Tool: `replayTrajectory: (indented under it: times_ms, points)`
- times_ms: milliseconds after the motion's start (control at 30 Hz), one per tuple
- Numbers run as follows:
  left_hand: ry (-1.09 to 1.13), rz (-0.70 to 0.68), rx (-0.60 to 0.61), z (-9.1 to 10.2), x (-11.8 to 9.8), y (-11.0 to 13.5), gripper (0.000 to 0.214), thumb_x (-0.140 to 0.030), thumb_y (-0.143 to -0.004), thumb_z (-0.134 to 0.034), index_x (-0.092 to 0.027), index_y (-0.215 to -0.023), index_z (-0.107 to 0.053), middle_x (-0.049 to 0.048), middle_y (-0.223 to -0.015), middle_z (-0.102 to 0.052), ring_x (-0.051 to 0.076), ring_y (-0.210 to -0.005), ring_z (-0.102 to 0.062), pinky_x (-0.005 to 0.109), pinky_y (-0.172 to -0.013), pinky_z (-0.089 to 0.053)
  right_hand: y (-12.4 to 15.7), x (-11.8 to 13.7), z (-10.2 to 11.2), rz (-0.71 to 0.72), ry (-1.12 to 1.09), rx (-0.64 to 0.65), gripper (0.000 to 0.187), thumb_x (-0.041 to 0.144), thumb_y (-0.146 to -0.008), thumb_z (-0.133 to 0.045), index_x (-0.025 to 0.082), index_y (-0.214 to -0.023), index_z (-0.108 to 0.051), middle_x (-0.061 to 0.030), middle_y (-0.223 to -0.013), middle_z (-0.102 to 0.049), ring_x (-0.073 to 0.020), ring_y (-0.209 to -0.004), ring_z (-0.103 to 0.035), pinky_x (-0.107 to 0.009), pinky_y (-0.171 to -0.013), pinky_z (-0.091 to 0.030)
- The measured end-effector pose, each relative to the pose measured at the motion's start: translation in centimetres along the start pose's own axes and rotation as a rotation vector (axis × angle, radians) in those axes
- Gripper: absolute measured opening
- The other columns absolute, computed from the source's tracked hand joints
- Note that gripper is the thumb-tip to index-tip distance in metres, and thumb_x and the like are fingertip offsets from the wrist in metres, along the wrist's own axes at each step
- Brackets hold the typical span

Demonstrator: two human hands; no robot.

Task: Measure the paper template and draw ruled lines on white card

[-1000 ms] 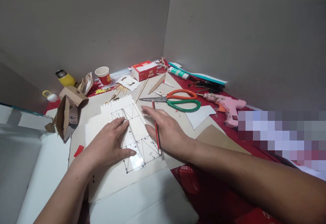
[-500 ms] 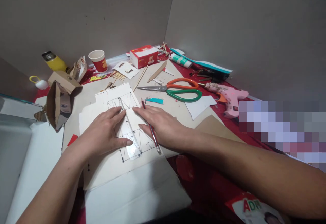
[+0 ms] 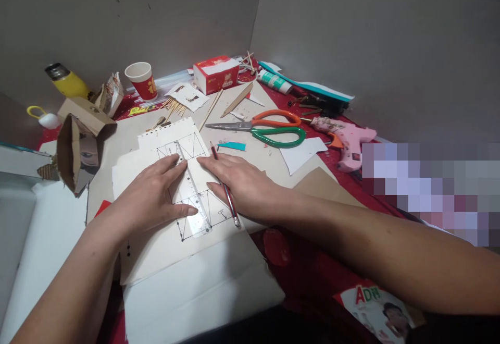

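Note:
My left hand (image 3: pixel 158 187) lies flat with fingers and thumb spread, pressing on a clear plastic ruler (image 3: pixel 192 187). The ruler lies lengthwise over a drawing of straight lines and triangles on a white paper sheet (image 3: pixel 156 260). My right hand (image 3: pixel 242 182) rests on the right side of the same sheet, its fingertips near the ruler's edge. A dark, red-striped pencil (image 3: pixel 231 206) is tucked between its fingers, point facing away and eraser end towards me. The pencil's point is apart from the ruler.
Beyond my hands lie scissors (image 3: pixel 277 127) with orange and green handles and a teal scrap (image 3: pixel 232 146). A pink glue gun (image 3: pixel 347 140) is at the right. Farther back stand a paper cup (image 3: pixel 141 81) and a red tissue box (image 3: pixel 216 75). Folded cardboard (image 3: pixel 80 151) sits left.
The whole view has shifted slightly, so everything appears a little higher and farther left. Hands, ruler and pencil keep their places on the paper.

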State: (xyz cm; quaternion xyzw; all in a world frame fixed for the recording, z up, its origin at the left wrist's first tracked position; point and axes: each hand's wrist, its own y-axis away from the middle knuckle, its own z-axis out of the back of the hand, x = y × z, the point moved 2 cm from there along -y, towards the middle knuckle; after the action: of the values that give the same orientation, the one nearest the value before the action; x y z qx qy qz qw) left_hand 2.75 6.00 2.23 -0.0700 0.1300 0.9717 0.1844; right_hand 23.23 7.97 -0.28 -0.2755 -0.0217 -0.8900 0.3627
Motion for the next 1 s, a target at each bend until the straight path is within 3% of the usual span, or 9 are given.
replayTrajectory:
  times_ms: [633, 1000]
  points:
    - [0.002, 0.018, 0.023, -0.05, 0.23, 0.28, 0.104, -0.070, -0.075, -0.065, -0.014, -0.156, -0.029, 0.0162, -0.165, -0.020, 0.032, -0.151, -0.019, 0.047, -0.120, -0.026, -0.09, 0.20, -0.03, 0.005, -0.033, -0.018, 0.044, 0.012, -0.089, -0.056, 0.016, -0.133, -0.053, -0.0150, -0.128, -0.061, -0.0269, -0.118, -0.056, -0.045, -0.099, -0.046]
    - [0.002, 0.024, 0.020, -0.01, 0.19, 0.41, 0.105, -0.071, -0.073, -0.065, -0.015, -0.155, -0.031, 0.0157, -0.164, -0.021, 0.032, -0.150, -0.022, 0.045, -0.119, -0.027, -0.15, 0.34, 0.09, -0.020, -0.017, 0.006, 0.046, 0.012, -0.089, -0.057, 0.012, -0.135, -0.053, -0.0169, -0.131, -0.060, -0.0275, -0.122, -0.055, -0.044, -0.102, -0.045]
